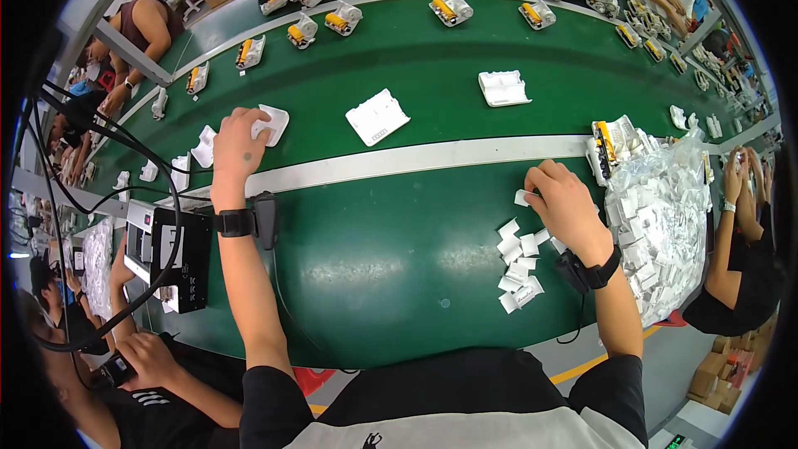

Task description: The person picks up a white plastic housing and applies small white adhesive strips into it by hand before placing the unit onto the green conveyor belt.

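Note:
My left hand (pixel 239 150) reaches over the far rail with its fingers closed on a white plastic shell (pixel 277 126) on the green conveyor belt. My right hand (pixel 565 206) is above the near green table, pinching a small white plastic piece (pixel 523 198). Just below that hand, several similar small white pieces (pixel 520 270) lie in a loose pile. Two more white shells lie on the belt between and beyond my hands: a flat one (pixel 378 117) near the middle and another (pixel 504 89) farther right. A dark device is strapped to each wrist.
A clear plastic bag (pixel 657 233) full of small white pieces sits at the right, beside a shell with yellow parts (pixel 611 145). A black machine (pixel 184 258) with looping cables stands at the left. A pale rail (pixel 432 155) divides belt and table. Co-workers surround the line.

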Motion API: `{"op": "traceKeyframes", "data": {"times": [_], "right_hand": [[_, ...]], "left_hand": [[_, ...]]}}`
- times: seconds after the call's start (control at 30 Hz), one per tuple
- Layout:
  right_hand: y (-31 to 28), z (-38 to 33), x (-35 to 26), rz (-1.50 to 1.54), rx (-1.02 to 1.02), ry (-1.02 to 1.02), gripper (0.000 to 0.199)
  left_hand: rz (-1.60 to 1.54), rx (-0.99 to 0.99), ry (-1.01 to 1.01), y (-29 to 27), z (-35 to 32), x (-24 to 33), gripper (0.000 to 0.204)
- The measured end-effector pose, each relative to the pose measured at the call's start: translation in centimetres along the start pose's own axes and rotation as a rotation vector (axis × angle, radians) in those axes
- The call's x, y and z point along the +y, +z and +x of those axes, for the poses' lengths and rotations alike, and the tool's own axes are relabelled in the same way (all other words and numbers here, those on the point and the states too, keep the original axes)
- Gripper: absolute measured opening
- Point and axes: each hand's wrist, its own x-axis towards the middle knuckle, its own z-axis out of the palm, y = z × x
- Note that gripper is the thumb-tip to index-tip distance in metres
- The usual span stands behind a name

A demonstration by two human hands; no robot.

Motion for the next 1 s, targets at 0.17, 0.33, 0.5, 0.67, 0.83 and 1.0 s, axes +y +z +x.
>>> {"op": "traceKeyframes", "data": {"times": [0.17,0.33,0.5,0.67,0.83,1.0], "right_hand": [[0.2,0.7,-0.4,0.074,-0.041,-0.032,0.014],[0.3,0.9,-1.0,0.154,-0.086,0.013,0.010],[0.3,1.0,-0.9,0.166,-0.065,0.017,0.009],[-0.1,1.3,-1.2,0.197,-0.041,0.020,0.009],[-0.6,1.0,-1.9,0.178,-0.033,-0.008,0.008],[-0.6,0.5,-1.8,0.117,-0.038,-0.006,0.007]], "left_hand": [[-0.106,-0.169,-0.038,1.9,-0.5,-2.2,0.016],[-0.199,-0.147,-0.116,3.0,-0.3,-1.3,0.019],[-0.309,-0.253,-0.112,1.3,-0.1,1.6,0.019],[-0.473,-0.312,0.112,-1.2,-0.6,11.1,0.013],[-0.426,-0.377,0.392,-0.2,-4.1,17.2,0.009],[-0.487,-0.480,0.695,1.2,-5.7,19.1,0.013]]}}
